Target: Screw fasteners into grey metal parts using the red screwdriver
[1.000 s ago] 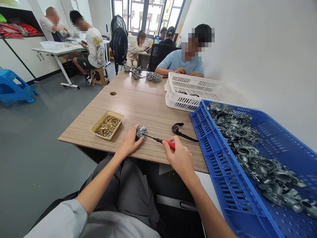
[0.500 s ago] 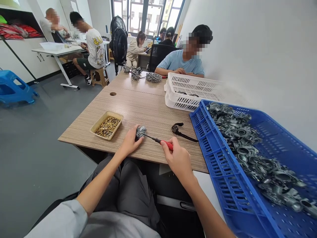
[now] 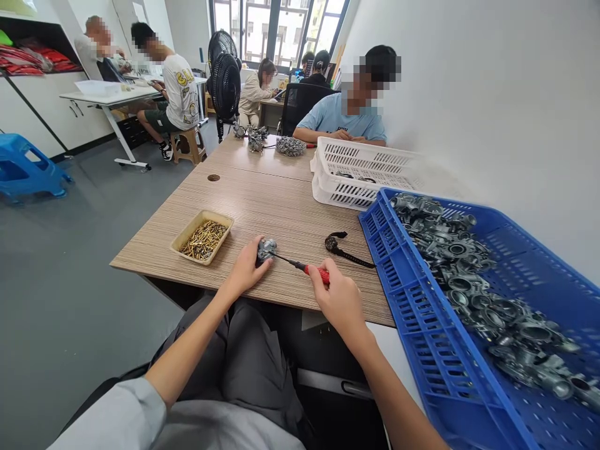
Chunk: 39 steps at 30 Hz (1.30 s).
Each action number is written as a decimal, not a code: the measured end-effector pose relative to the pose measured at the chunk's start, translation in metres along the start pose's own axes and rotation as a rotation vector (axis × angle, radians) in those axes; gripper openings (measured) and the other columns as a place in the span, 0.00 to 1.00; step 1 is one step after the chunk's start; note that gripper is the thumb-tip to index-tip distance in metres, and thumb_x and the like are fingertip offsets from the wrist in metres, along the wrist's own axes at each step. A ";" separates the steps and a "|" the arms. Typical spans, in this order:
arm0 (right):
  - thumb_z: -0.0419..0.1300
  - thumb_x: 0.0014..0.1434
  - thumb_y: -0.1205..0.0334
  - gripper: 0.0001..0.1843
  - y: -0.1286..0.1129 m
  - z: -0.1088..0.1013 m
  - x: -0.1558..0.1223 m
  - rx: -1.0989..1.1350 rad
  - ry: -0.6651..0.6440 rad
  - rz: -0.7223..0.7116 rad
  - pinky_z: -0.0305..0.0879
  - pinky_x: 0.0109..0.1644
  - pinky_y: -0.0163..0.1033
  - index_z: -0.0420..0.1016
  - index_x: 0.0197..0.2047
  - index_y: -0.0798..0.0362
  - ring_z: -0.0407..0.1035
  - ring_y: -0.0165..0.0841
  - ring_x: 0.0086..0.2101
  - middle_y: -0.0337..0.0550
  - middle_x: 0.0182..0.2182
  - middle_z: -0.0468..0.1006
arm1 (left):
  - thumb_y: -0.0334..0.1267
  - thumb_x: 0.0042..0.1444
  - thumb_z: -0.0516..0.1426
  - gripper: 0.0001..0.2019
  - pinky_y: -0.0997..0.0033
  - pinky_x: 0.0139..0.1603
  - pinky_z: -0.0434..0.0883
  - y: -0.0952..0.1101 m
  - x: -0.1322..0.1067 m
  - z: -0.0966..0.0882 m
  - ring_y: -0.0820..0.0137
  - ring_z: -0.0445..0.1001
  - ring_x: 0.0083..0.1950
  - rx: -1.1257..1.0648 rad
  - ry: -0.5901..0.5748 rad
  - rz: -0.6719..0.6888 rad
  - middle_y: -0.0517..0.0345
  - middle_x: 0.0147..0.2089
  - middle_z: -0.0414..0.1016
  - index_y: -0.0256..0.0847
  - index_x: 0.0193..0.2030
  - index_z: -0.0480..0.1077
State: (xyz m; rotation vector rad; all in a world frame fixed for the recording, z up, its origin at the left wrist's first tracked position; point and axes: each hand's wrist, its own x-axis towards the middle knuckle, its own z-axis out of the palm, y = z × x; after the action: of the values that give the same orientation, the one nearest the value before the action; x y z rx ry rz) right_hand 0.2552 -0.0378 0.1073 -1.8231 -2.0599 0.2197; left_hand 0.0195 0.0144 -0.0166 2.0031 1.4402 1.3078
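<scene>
My left hand (image 3: 250,265) is closed around a small grey metal casting (image 3: 267,249), which looks like a carburetor body, and steadies it on the table. In my right hand (image 3: 338,294) is a screwdriver (image 3: 317,273) with a red and black handle. Its thin dark shaft points left, and the tip meets the right side of the casting. Whether the tip sits in a screw is too small to tell. Left of my left hand stands a cream plastic tray (image 3: 176,244) holding many small brass-coloured parts (image 3: 205,240).
A black-strapped wristwatch (image 3: 334,244) lies on the table (image 3: 276,187). At the right, a blue crate (image 3: 398,275) holds many metal castings (image 3: 462,250). Behind it stands a white basket (image 3: 342,195). More metal parts (image 3: 290,146) lie at the far edge, near a seated person (image 3: 344,115).
My right hand has shifted very slightly right and the screwdriver handle has turned a little in its fingers. My left hand and the casting stay in place.
</scene>
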 end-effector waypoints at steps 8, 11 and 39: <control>0.56 0.70 0.52 0.13 0.004 -0.009 0.001 0.260 -0.094 -0.169 0.62 0.37 0.39 0.63 0.53 0.47 0.77 0.40 0.30 0.41 0.33 0.82 | 0.45 0.69 0.58 0.32 0.48 0.72 0.67 -0.001 0.000 0.000 0.52 0.70 0.71 0.004 0.000 0.003 0.40 0.72 0.69 0.41 0.76 0.54; 0.55 0.70 0.56 0.11 0.007 -0.012 0.001 0.292 -0.132 -0.271 0.65 0.39 0.40 0.62 0.53 0.48 0.78 0.41 0.34 0.46 0.40 0.83 | 0.45 0.69 0.57 0.32 0.47 0.72 0.66 0.000 0.000 0.000 0.52 0.69 0.71 -0.003 -0.006 0.006 0.40 0.72 0.68 0.42 0.76 0.53; 0.51 0.75 0.47 0.14 0.003 -0.008 0.001 -0.142 -0.091 -0.068 0.49 0.32 0.39 0.67 0.46 0.49 0.77 0.47 0.30 0.45 0.27 0.81 | 0.45 0.69 0.58 0.32 0.47 0.71 0.67 0.000 0.000 0.001 0.52 0.70 0.70 0.011 -0.006 -0.010 0.40 0.71 0.69 0.42 0.76 0.54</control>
State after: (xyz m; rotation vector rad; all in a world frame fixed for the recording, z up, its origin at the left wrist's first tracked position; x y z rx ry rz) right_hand 0.2608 -0.0378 0.1139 -1.8524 -2.2480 0.1439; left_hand 0.0202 0.0148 -0.0172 2.0023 1.4569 1.2916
